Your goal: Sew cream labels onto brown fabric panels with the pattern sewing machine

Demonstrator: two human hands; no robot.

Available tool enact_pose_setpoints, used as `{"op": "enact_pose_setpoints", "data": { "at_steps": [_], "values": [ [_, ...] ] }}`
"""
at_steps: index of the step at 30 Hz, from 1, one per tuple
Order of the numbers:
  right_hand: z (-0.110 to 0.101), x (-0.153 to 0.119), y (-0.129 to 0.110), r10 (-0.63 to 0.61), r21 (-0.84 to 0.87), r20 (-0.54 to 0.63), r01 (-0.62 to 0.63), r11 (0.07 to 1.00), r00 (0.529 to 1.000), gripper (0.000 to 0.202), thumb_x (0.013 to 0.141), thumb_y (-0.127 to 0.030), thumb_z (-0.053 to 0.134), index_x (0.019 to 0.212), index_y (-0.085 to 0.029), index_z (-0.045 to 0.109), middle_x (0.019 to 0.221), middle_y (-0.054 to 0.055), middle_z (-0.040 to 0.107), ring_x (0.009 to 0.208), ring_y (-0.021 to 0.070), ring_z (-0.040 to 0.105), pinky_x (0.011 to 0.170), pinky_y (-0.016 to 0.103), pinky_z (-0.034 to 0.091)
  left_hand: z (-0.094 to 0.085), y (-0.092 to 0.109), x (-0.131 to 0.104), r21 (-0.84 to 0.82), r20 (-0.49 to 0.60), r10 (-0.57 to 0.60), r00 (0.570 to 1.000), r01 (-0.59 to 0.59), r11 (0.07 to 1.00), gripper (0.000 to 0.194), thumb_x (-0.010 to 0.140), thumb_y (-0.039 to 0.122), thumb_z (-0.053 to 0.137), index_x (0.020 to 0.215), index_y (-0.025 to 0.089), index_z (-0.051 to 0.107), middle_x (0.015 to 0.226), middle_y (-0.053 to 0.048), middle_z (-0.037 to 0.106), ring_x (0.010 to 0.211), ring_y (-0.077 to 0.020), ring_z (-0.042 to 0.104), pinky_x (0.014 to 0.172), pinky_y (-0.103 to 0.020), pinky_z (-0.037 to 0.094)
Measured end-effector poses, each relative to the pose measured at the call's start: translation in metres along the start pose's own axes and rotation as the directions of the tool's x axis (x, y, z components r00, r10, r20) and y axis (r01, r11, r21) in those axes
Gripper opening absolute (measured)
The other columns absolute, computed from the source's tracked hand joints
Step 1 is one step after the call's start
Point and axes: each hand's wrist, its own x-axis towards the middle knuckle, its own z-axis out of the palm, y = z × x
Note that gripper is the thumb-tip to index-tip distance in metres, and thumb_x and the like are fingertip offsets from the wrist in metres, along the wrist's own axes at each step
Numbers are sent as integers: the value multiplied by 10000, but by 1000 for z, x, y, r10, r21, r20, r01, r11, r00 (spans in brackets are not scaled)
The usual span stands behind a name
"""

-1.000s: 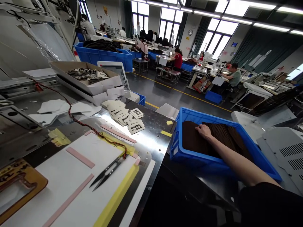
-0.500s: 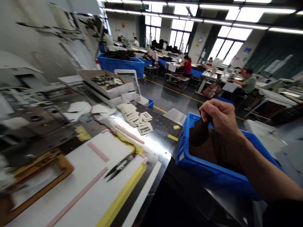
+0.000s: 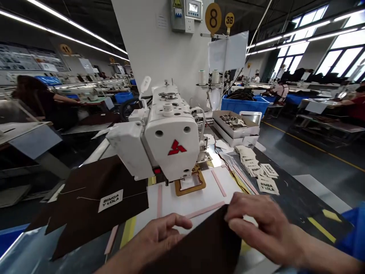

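Note:
My right hand (image 3: 261, 224) pinches the upper corner of a dark brown fabric piece (image 3: 205, 243) between thumb and fingers. Beside the fabric's left edge is my left hand (image 3: 159, 236), its fingers curved and apart; whether it touches the cloth is partly hidden. Ahead of both hands stands a white sewing machine (image 3: 171, 140) with a brown frame clamp (image 3: 190, 183) on the white work plate (image 3: 171, 207). To the left lie more brown fabric pieces (image 3: 85, 213), the top one bearing a white lettered label (image 3: 110, 200) with loose threads.
Loose lettered labels (image 3: 267, 186) lie right of the machine, and a cardboard box (image 3: 236, 131) of labels sits behind them. A blue bin (image 3: 353, 236) is at the right edge. Thread cones (image 3: 202, 77) stand behind. Other people work at tables further away.
The view has swung left from the blue bin to the sewing machine. My right hand has brought the brown fabric out of the bin to the work plate. My left hand has come into view.

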Motion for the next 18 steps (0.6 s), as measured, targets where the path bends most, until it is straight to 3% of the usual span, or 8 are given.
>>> {"op": "enact_pose_setpoints", "data": {
  "at_steps": [2,5,7,9,11,15,16,18],
  "values": [
    [8,19,12,117,-45,83,-114,992,990,169,1030,-269,591,892,-209,668,808,17,656,724,134,614,666,263,479,-6,-2,1,-7,-122,-5,992,4,1000,598,772,642,859,1125,200,667,698,58,503,595,-96,391,582,-224,286],
    [16,18,22,216,-54,192,-209,976,957,217,1040,-289,582,862,-190,656,819,13,636,730,121,598,693,251,475,-12,0,-2,25,-266,20,964,-14,1000,447,838,470,795,1157,193,649,774,31,589,671,-123,491,625,-227,368],
    [14,13,22,174,-28,250,-173,985,952,206,1046,-284,578,890,-185,668,837,14,640,723,112,595,689,242,473,-14,5,-6,67,-323,82,943,-64,996,451,869,487,736,1191,192,623,786,12,627,716,-163,569,684,-265,458],
    [10,10,21,99,-35,282,-93,995,954,186,1056,-282,572,952,-178,686,863,29,653,735,120,600,695,251,481,-16,10,-9,196,-420,175,891,-99,976,500,891,580,685,1211,202,611,784,-3,646,748,-204,612,721,-310,503],
    [5,8,21,14,-91,287,13,996,958,180,1065,-259,554,1008,-166,697,876,52,668,755,143,611,696,273,489,-14,12,-12,397,-501,224,836,-8,918,501,898,654,648,1150,220,658,798,-14,670,775,-223,624,736,-322,493],
    [1,-3,17,-167,-232,323,249,940,931,175,1038,-224,564,1006,-154,720,826,80,698,738,185,642,659,325,519,1,9,-19,664,-462,111,880,260,701,482,874,707,645,924,238,741,823,-21,701,741,-221,616,698,-319,434],
    [1,-7,12,-200,-267,344,300,916,917,159,1026,-220,587,1005,-156,731,807,78,709,730,192,655,675,336,542,5,8,-21,665,-437,79,896,262,699,500,858,722,656,979,248,755,870,-26,716,743,-225,622,700,-320,444],
    [1,-14,0,-231,-297,357,344,891,905,135,1007,-218,626,992,-192,757,780,54,730,693,186,675,690,322,586,10,11,-23,572,-364,37,931,193,797,610,830,762,670,1200,283,744,1066,-53,741,867,-263,667,772,-333,497]
  ]
}}
